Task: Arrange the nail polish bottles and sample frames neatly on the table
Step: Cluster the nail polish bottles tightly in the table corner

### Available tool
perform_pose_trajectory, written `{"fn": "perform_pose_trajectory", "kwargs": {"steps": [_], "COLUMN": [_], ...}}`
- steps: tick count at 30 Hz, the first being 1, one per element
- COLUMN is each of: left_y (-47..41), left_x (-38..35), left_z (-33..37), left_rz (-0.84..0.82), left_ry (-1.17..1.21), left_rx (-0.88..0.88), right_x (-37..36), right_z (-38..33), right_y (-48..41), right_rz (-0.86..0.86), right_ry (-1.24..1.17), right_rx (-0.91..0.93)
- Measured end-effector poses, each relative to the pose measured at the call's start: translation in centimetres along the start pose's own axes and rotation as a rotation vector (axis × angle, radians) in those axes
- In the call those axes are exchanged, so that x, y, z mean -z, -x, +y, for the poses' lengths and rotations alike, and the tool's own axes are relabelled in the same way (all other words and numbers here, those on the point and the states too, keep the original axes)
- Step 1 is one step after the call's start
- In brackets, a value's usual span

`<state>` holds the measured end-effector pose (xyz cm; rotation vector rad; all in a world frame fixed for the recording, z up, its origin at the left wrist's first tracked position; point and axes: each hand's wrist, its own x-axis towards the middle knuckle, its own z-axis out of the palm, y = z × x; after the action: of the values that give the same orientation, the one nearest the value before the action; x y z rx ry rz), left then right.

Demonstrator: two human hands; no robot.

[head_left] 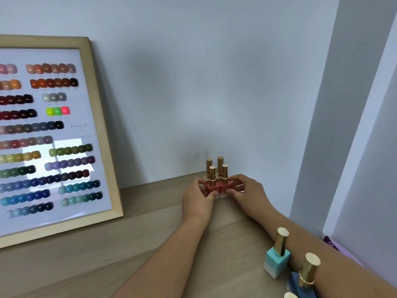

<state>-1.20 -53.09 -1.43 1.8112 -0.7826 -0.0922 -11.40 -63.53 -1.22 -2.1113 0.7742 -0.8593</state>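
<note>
Several nail polish bottles with gold caps stand in a tight block against the wall. The front two are red: the left red bottle [211, 186] and the right red bottle [225, 184]. Two beige bottles [214, 168] stand right behind them. My left hand [199, 197] pinches the left red bottle, and my right hand [247, 190] pinches the right red bottle. A wood-framed sample frame [53, 134] with rows of coloured nail swatches leans on the wall at the left. A turquoise bottle [277, 253] and a blue bottle [305, 278] stand near my right forearm.
The wooden table [150, 244] runs up to a pale wall. A grey pillar [322, 125] bounds the right side. A purple item [332, 244] lies at the table's right edge. Another gold cap [290, 295] shows at the bottom edge.
</note>
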Motion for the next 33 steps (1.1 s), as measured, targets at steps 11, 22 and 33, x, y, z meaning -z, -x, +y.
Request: {"fn": "perform_pose_trajectory", "kwargs": {"steps": [11,22,33], "left_y": [-1.9,-3.4,-3.3], "left_x": [-0.6,-0.9,-0.7], "left_z": [-0.5,-1.1,-0.8], "left_rz": [0.044,0.053,0.051], "left_ry": [-0.043,-0.023,-0.053], "left_rx": [0.043,0.032,0.043], "right_x": [-0.9,-1.6,-1.0], "right_z": [0.2,0.2,0.0], "right_y": [-1.8,-3.4,-2.4], "right_rz": [-0.011,-0.008,0.001], "right_ry": [0.044,0.058,0.045], "right_rx": [0.001,0.009,-0.020]}}
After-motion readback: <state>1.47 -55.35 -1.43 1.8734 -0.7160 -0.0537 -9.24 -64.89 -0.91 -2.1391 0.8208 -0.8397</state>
